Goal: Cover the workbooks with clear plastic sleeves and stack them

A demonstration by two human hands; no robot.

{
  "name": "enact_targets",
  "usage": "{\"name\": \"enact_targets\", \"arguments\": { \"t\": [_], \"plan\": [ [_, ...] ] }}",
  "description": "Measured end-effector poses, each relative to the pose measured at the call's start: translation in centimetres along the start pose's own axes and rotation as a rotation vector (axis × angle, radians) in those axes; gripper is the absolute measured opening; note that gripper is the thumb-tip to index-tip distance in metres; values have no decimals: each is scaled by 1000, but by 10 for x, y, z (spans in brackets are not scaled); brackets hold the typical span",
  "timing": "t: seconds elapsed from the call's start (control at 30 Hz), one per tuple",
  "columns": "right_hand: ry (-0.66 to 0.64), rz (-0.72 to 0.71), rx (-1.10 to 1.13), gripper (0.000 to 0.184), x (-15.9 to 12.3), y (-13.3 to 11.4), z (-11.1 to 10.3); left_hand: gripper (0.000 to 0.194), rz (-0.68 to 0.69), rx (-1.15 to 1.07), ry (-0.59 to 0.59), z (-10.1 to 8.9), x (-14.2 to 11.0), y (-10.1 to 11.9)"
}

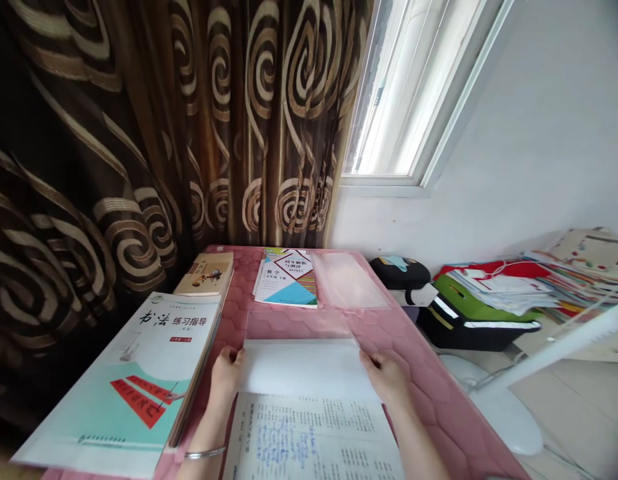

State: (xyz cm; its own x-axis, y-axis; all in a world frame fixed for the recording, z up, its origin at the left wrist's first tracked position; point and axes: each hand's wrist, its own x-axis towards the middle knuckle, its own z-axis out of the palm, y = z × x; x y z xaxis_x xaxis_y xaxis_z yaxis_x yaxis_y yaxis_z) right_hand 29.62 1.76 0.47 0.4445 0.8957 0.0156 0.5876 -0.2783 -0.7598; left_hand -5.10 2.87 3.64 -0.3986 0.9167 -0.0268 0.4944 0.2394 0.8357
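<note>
Left hand, lower centre of the frame: thumb and fingers pinched the left edge of a white sheet; silvery bangle at the wrist. Right hand, lower centre-right: pinched the same sheet's right edge. White sheet: lay between the two hands, bottom centre, a clear film showing beyond its far edge. Printed page: directly below the sheet, bottom centre, blue handwriting over its left half.

Pink tabletop: beneath all these. Large book, pale green and white cover with red strips: lower left, atop others. Small brown book: just beyond it. Workbook, blue triangle on the cover: centre. Clear plastic sleeve: right of the workbook.

Black case, green-and-black bag, heaped papers: right side. Swirl-patterned curtain: upper left. Window: top, right of centre.
</note>
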Motion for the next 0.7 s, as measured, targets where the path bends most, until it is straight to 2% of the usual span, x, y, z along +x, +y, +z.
{"name": "enact_targets", "arguments": {
  "t": [0.13, 0.27, 0.53, 0.7],
  "plan": [
    [14, 39, 31, 32, 3, -2, 1, 33, 38, -23, -51, -1, -2, -3],
    [4, 62, 42, 26, 3, -7, -1, 34, 79, -9, -81, -2, -1, -5],
    [31, 41, -36, 33, -15, -4, -3, 31, 134, 130, -66, 2, -4, -7],
    [21, 45, -57, 33, -17, -6, -2, 30, 128, 168, -47, 4, -5, -7]
  ]
}}
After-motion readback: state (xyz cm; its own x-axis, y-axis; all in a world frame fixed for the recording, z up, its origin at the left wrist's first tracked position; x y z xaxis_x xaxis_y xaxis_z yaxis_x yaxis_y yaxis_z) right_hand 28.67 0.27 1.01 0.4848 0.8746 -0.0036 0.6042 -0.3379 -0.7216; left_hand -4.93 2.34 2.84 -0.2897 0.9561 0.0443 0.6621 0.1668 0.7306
